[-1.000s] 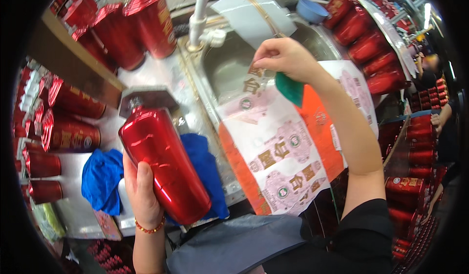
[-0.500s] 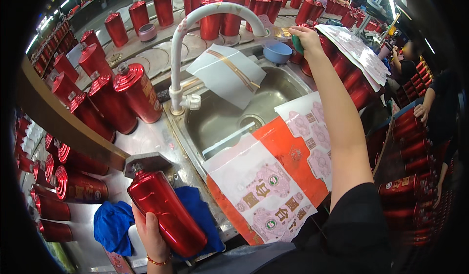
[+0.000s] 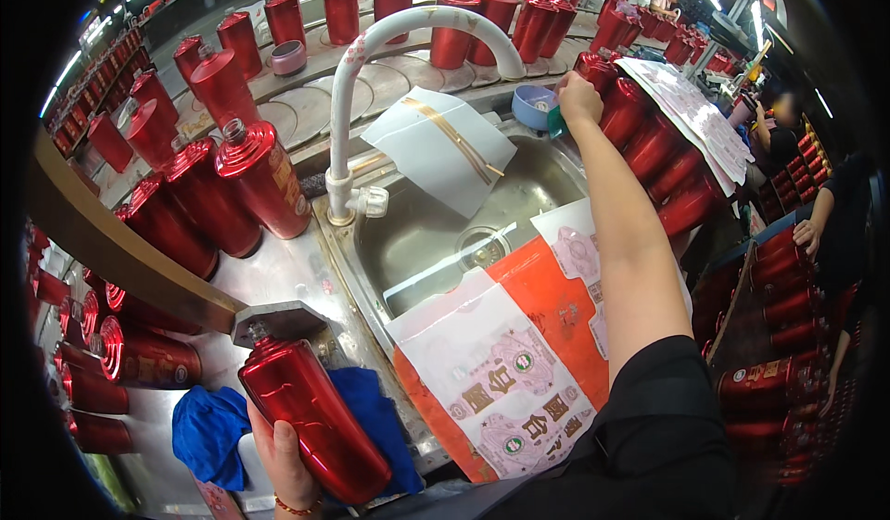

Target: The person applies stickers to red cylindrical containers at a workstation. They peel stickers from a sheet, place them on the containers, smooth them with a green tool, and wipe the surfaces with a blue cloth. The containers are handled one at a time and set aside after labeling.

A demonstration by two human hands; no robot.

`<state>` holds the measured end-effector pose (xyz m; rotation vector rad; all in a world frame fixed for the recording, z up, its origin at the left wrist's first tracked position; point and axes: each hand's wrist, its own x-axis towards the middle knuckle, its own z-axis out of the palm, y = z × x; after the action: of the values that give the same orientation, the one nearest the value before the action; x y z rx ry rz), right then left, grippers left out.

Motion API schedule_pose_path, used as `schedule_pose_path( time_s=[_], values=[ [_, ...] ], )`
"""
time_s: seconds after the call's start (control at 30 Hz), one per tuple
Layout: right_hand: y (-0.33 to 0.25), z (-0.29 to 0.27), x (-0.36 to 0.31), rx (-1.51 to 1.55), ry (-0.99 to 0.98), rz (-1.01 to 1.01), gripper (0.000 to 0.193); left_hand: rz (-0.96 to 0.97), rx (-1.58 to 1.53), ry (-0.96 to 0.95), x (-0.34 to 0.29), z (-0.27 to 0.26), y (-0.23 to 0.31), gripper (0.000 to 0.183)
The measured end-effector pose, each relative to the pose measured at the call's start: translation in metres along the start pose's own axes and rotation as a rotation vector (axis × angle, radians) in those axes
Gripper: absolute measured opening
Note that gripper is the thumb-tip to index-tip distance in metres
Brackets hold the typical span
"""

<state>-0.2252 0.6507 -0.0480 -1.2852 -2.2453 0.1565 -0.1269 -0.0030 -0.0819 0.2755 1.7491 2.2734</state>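
Observation:
My left hand (image 3: 286, 453) is wrapped round a glossy red bottle (image 3: 315, 418), which lies tilted with its neck against a dark metal bracket (image 3: 278, 318). Under and beside the bottle is a blue cloth (image 3: 378, 420). Stretched out past the sink, my right hand (image 3: 580, 103) is closed on a small green piece (image 3: 556, 122), whose kind I cannot make out. It is next to a light-blue bowl (image 3: 532, 110) at the sink's far rim. White decal sheets (image 3: 496, 372) with pink and gold prints lie over an orange-red sheet (image 3: 547, 284) in front of me.
A white curved faucet (image 3: 341, 140) rises by the steel sink (image 3: 417, 233). Red bottles (image 3: 264, 182) stand at left and along the round-plated conveyor (image 3: 306, 103). A crumpled blue cloth (image 3: 209, 437) lies at lower left. Another person's hand (image 3: 808, 235) is at right.
My right hand has come down beside the blue bowl; the filmy piece at its fingers no longer shows. Bottles on the conveyor have shifted. My left hand keeps its hold.

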Motion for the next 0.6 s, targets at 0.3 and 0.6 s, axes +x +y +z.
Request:
schedule_pose_path(
  time_s=[0.3,0.6],
  values=[
    [0.001,0.009,0.043,-0.264,-0.675,-0.415,0.05,0.003,-0.034,-0.001,0.0,0.002,-0.001,0.064],
    [-0.002,0.006,0.052,-0.401,-0.49,-0.554,0.067,-0.001,-0.003,-0.061,0.003,-0.002,0.0,0.061]
  ],
)
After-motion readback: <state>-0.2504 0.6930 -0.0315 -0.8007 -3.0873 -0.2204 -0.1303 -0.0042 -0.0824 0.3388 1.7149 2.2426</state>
